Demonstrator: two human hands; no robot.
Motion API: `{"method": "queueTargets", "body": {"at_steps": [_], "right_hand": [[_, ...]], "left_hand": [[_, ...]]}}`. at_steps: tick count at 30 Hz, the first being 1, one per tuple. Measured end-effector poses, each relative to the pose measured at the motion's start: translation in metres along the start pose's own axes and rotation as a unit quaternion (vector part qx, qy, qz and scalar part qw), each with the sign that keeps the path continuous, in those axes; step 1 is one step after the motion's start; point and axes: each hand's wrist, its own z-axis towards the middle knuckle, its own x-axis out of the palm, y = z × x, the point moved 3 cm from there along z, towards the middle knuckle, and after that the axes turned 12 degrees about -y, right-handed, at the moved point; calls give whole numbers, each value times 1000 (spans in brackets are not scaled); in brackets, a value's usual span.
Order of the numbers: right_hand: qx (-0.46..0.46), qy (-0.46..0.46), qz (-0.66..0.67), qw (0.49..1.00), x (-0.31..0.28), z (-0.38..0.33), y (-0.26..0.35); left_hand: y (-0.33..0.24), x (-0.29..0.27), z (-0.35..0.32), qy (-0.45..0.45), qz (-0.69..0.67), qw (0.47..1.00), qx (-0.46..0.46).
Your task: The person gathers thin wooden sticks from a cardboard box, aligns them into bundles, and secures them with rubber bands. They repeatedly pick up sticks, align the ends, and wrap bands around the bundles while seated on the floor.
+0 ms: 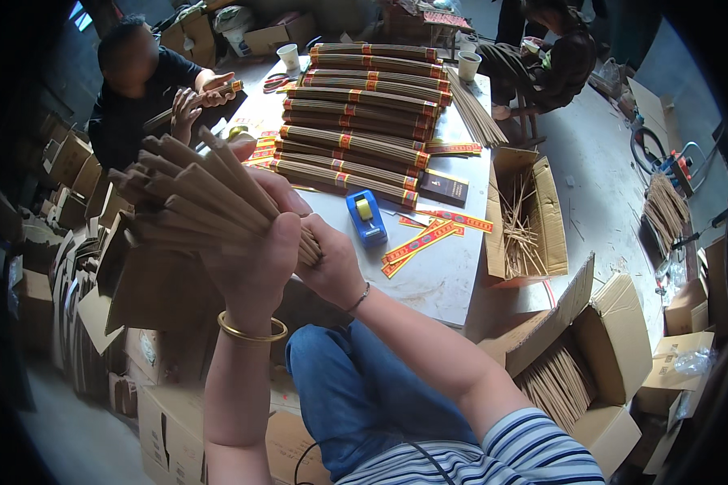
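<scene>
Both my hands grip one thick bundle of brown incense sticks (190, 194), raised close to the camera and fanning out to the upper left. My left hand (255, 259), with a gold bangle at the wrist, wraps the bundle near its lower end. Just to its right, my right hand (332, 263), wearing a thin bracelet, clasps the bundle's end. Beyond them on the white table (441, 275) lie a blue tape dispenser (366, 217) and red-and-yellow paper bands (421, 241).
Tied stick bundles (364, 113) are stacked on the table's far half, with a dark box (445, 188) beside them. Open cardboard boxes of sticks (526, 218) (578, 364) stand at right. A person in black (141, 89) handles sticks at far left; another sits at back right.
</scene>
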Motion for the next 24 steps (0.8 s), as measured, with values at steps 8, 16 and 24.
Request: {"method": "queueTargets", "body": {"at_steps": [8, 16, 24], "right_hand": [[58, 48, -46, 996, -3, 4, -57], [118, 244, 56, 961, -15, 20, -61], [122, 123, 26, 985, -9, -2, -46]], "left_hand": [[74, -8, -5, -11, -27, 988, -151], [76, -25, 28, 163, -218, 944, -186], [64, -19, 25, 191, -244, 934, -178]]}}
